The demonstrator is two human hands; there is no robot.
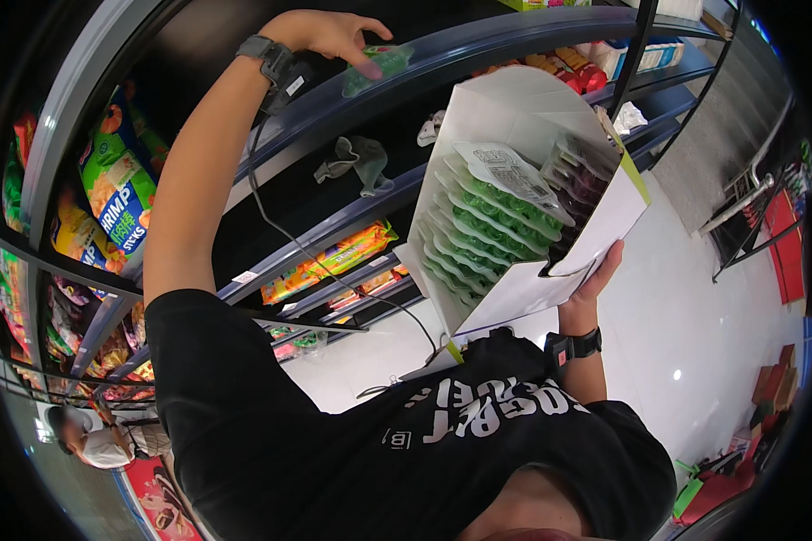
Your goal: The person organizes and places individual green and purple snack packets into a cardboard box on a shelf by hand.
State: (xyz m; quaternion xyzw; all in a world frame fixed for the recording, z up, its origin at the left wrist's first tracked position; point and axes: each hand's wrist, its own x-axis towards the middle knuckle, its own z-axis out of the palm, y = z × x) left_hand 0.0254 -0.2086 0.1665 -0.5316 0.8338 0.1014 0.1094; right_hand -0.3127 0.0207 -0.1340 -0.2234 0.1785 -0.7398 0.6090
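Note:
My left hand [331, 37] reaches over the front rail of a dark shelf [514, 34], thumb and forefinger spread. Its thumb lies against a clear pack of green pieces [375, 71] at that rail; whether the hand grips the pack is unclear. My right hand [595, 276] supports an open white cardboard box [521, 291] from its outer side, tilted in front of my chest. Inside, a row of clear blister packs with green contents [494, 223] stands closely stacked. One printed pack [507, 172] leans across the top, and darker packs [578, 169] fill the far right corner.
Bags of shrimp sticks [125, 203] fill the shelves at left. Crumpled grey cloth [358, 162] and orange snack packets [335, 260] lie on lower shelves. A dark cable [298, 243] hangs from my left wrist. Another person [108, 443] is at lower left. Grey stairs [724, 115] rise at right.

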